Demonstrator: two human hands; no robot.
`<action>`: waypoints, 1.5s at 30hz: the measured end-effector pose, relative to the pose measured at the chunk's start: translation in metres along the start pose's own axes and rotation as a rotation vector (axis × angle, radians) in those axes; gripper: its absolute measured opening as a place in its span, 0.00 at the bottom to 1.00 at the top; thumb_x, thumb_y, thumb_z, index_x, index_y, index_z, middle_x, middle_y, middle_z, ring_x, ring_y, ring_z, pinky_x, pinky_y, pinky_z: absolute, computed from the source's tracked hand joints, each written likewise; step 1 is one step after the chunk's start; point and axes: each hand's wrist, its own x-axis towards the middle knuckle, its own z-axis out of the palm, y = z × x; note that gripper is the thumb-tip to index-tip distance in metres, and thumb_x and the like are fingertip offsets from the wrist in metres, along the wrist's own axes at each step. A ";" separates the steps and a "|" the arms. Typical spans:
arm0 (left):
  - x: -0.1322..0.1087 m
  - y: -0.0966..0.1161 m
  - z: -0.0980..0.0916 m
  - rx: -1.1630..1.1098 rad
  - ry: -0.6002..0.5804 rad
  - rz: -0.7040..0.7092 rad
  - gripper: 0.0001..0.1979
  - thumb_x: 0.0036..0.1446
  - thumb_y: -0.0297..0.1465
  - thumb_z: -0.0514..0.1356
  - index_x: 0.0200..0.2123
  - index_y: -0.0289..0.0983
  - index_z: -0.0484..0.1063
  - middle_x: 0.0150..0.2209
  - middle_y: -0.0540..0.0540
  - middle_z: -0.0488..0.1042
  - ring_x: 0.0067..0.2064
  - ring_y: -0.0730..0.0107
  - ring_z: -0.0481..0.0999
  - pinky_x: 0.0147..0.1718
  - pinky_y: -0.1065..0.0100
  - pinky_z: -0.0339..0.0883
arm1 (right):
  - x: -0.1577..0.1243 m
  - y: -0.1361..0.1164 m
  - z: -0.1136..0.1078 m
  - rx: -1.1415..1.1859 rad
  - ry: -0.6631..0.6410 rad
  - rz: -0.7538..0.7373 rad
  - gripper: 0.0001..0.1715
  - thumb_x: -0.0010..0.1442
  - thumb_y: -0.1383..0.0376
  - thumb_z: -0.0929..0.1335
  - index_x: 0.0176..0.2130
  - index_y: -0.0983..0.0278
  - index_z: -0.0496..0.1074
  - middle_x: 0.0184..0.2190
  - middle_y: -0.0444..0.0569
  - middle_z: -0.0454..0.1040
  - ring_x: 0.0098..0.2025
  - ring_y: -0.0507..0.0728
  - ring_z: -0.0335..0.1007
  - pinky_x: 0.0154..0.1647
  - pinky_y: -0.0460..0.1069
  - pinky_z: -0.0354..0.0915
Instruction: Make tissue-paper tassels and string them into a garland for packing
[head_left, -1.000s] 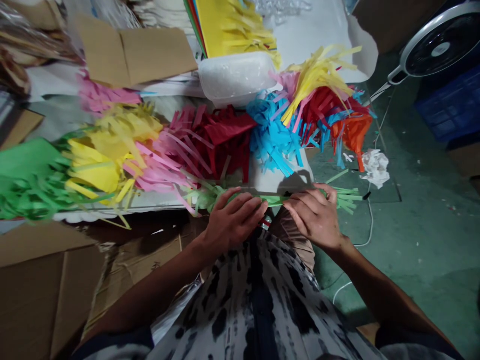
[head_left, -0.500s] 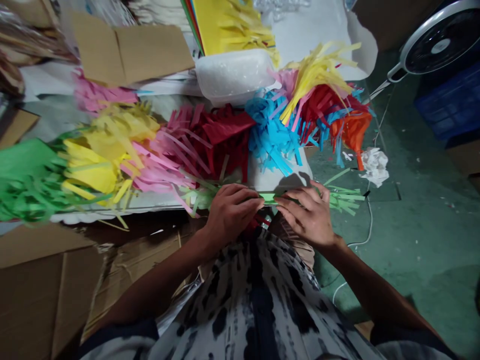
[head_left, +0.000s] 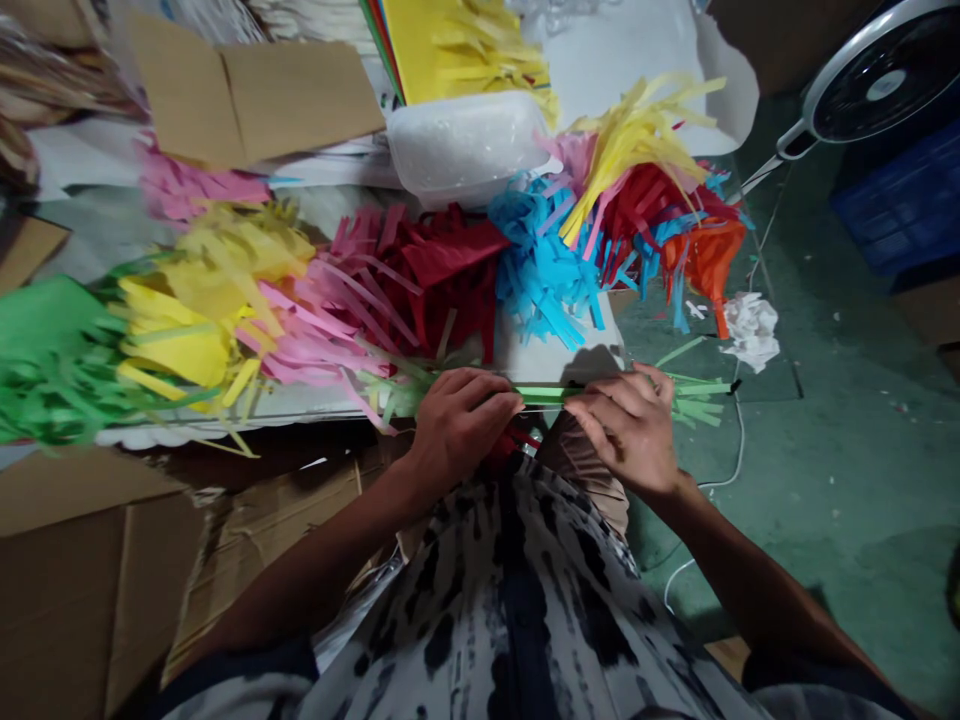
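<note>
A light green fringed paper tassel lies along the near edge of the table, its middle rolled narrow and its cut strips fanning out at both ends. My left hand is closed on the rolled part at the left. Farther right, my right hand grips the same roll with thumb and fingers. Between the two hands a short green stretch shows; the rest of the roll is hidden under my fingers. Just beyond the hands lie a dark red fringed paper and a blue fringed paper.
Pink, yellow and green fringed papers lie to the left. A translucent plastic tub stands behind, beside a cardboard piece. Orange fringe and crumpled white paper lie right, below a fan.
My right hand has shifted a little to the right along the green roll, so more of it shows between the hands. My left hand has barely moved.
</note>
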 end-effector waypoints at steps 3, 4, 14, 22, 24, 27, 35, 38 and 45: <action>-0.001 0.000 -0.001 -0.035 -0.004 -0.086 0.03 0.68 0.30 0.64 0.39 0.38 0.78 0.41 0.47 0.81 0.44 0.65 0.76 0.47 0.62 0.71 | 0.003 0.003 -0.008 0.040 -0.108 0.108 0.07 0.71 0.60 0.70 0.41 0.59 0.78 0.40 0.47 0.81 0.47 0.60 0.73 0.57 0.59 0.57; 0.000 0.000 -0.002 -0.028 -0.011 -0.113 0.04 0.68 0.31 0.64 0.39 0.38 0.77 0.42 0.46 0.80 0.44 0.64 0.75 0.47 0.61 0.71 | 0.005 0.003 -0.010 0.043 -0.142 0.133 0.08 0.72 0.59 0.70 0.42 0.59 0.78 0.40 0.47 0.81 0.48 0.61 0.72 0.55 0.59 0.57; 0.016 0.002 -0.012 0.112 -0.149 -0.272 0.06 0.65 0.34 0.66 0.36 0.37 0.77 0.46 0.42 0.78 0.49 0.54 0.74 0.48 0.53 0.68 | 0.024 0.003 -0.015 -0.003 -0.318 0.212 0.09 0.70 0.59 0.69 0.39 0.60 0.75 0.39 0.49 0.80 0.49 0.65 0.70 0.48 0.58 0.53; 0.018 0.007 -0.004 0.142 -0.050 -0.099 0.06 0.66 0.30 0.65 0.46 0.41 0.77 0.48 0.45 0.81 0.51 0.55 0.76 0.57 0.48 0.68 | 0.021 -0.014 -0.013 -0.214 -0.175 0.017 0.11 0.69 0.67 0.68 0.49 0.59 0.77 0.46 0.49 0.82 0.54 0.66 0.68 0.54 0.61 0.53; 0.013 0.008 -0.002 0.133 -0.036 0.085 0.10 0.68 0.27 0.62 0.50 0.45 0.76 0.48 0.51 0.82 0.54 0.60 0.77 0.65 0.46 0.62 | 0.014 -0.014 -0.008 -0.183 -0.136 -0.102 0.13 0.70 0.68 0.67 0.50 0.55 0.78 0.47 0.44 0.84 0.54 0.63 0.70 0.55 0.61 0.52; 0.002 -0.001 -0.008 0.142 -0.092 0.177 0.13 0.70 0.25 0.61 0.52 0.49 0.74 0.47 0.55 0.83 0.54 0.63 0.79 0.69 0.45 0.57 | 0.001 -0.007 -0.006 -0.176 -0.050 -0.154 0.16 0.72 0.68 0.68 0.54 0.51 0.78 0.47 0.39 0.85 0.52 0.60 0.72 0.54 0.60 0.53; -0.011 -0.018 -0.048 0.294 0.077 0.100 0.09 0.63 0.26 0.63 0.41 0.48 0.74 0.41 0.56 0.84 0.49 0.59 0.76 0.60 0.43 0.60 | -0.010 0.010 -0.020 -0.125 -0.048 -0.098 0.22 0.67 0.70 0.70 0.56 0.50 0.77 0.47 0.41 0.86 0.52 0.65 0.73 0.54 0.62 0.52; 0.004 0.003 -0.036 0.281 0.082 0.150 0.09 0.65 0.28 0.63 0.46 0.48 0.76 0.42 0.54 0.83 0.46 0.61 0.76 0.51 0.52 0.64 | -0.005 0.007 -0.019 -0.123 -0.045 -0.096 0.19 0.67 0.67 0.69 0.55 0.51 0.78 0.45 0.42 0.86 0.53 0.65 0.72 0.54 0.62 0.51; 0.026 0.007 0.003 0.094 -0.226 0.173 0.05 0.71 0.29 0.60 0.43 0.36 0.76 0.42 0.44 0.81 0.41 0.64 0.73 0.41 0.62 0.68 | 0.001 0.005 -0.021 -0.113 -0.101 -0.030 0.15 0.66 0.66 0.68 0.50 0.53 0.80 0.45 0.42 0.85 0.56 0.66 0.71 0.57 0.63 0.50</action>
